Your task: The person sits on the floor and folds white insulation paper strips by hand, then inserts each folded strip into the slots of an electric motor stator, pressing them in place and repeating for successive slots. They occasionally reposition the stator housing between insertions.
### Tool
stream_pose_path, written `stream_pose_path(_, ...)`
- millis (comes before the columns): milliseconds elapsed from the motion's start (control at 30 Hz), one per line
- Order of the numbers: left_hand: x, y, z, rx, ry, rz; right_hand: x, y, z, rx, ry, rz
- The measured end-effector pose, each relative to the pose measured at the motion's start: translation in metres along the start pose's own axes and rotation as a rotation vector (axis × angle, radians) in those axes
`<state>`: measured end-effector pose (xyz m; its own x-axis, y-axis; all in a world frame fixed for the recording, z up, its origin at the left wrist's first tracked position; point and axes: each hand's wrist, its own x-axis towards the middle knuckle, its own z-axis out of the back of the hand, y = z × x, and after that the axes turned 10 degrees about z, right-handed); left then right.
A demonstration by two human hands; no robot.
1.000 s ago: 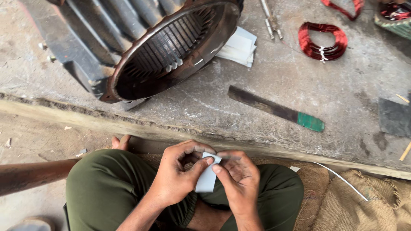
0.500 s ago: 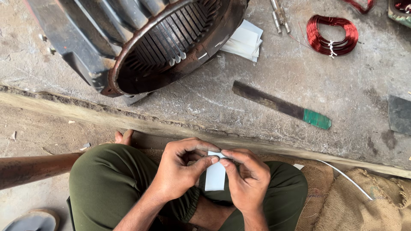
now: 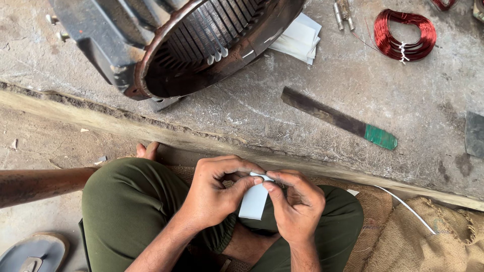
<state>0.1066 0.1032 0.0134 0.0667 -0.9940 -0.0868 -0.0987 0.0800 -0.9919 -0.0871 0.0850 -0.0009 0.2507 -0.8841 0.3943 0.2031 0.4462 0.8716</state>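
Observation:
Over my lap, my left hand [image 3: 214, 194] and my right hand [image 3: 297, 201] both pinch the top edge of a small white paper strip [image 3: 253, 202]. The strip hangs down between my thumbs, with its upper end folded under my fingertips. I sit cross-legged in green trousers [image 3: 126, 206]. A large rusty motor stator [image 3: 201, 48] with slotted inner teeth lies on the concrete slab [image 3: 282, 106] in front of me, its open end facing me.
A stack of white paper strips [image 3: 297, 38] lies beside the stator. A flat metal bar with a green-taped end [image 3: 338, 118] rests on the slab. A red copper wire coil [image 3: 406, 32] lies at the far right. Burlap sacking [image 3: 428, 242] covers the ground at my right.
My hands have shifted slightly right and turned the paper strip more upright; my fingers have closed over its top edge. The view has drifted.

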Motion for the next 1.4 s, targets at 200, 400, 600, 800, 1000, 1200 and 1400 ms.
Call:
stream_pose_path(200, 0.000, 0.001, -0.001, 0.063, -0.016, -0.054, -0.001, -0.005, -0.001, 0.021, -0.019, -0.018)
stream_pose_path(400, 0.002, 0.001, -0.001, 0.132, -0.037, -0.043, -0.002, -0.009, -0.007, -0.052, -0.046, -0.042)
stream_pose_path(600, 0.003, -0.003, 0.006, 0.043, 0.103, 0.151, -0.010, -0.006, -0.011, 0.051, -0.072, -0.047)
stream_pose_path(800, -0.003, -0.002, 0.001, -0.092, 0.132, 0.155, -0.007, 0.006, 0.000, 0.014, -0.053, 0.015)
stream_pose_path(1000, -0.004, 0.002, 0.001, -0.058, 0.079, -0.003, -0.002, 0.015, -0.003, 0.000, -0.034, 0.021)
stream_pose_path(1200, -0.004, 0.000, 0.001, 0.084, -0.018, -0.168, -0.003, 0.012, -0.009, -0.037, -0.069, -0.004)
stream_pose_path(1400, -0.008, 0.000, -0.001, 0.159, -0.084, -0.215, -0.009, 0.002, -0.010, 0.047, -0.104, -0.064)
